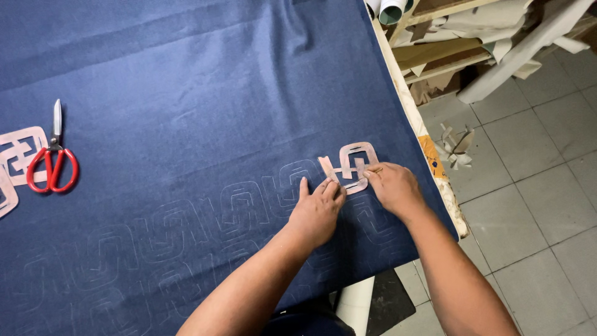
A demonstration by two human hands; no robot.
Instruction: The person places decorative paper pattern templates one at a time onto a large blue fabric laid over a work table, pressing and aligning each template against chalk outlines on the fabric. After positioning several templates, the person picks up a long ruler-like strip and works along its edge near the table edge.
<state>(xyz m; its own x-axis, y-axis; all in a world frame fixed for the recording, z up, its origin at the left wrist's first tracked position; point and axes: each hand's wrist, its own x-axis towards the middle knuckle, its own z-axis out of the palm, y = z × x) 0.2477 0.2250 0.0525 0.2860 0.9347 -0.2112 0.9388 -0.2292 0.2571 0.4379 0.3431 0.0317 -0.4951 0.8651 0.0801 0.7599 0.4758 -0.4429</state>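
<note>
A pale pink cut-out stencil (357, 153) of interlocked loops lies flat on dark blue fabric (186, 93) near the table's right edge. My left hand (317, 208) presses its fingertips on the stencil's lower left strip. My right hand (392, 185) pins the stencil's lower right side with its fingers. Faint chalk outlines (186, 230) of the same loop pattern run leftwards across the fabric from the stencil.
Red-handled scissors (53, 162) lie at the far left on a second pale stencil (17, 155). The table's right edge (429, 149) borders a tiled floor (528, 186) with paper scraps (457, 146). Wooden shelves (448, 56) with paper rolls and sheets stand at the upper right.
</note>
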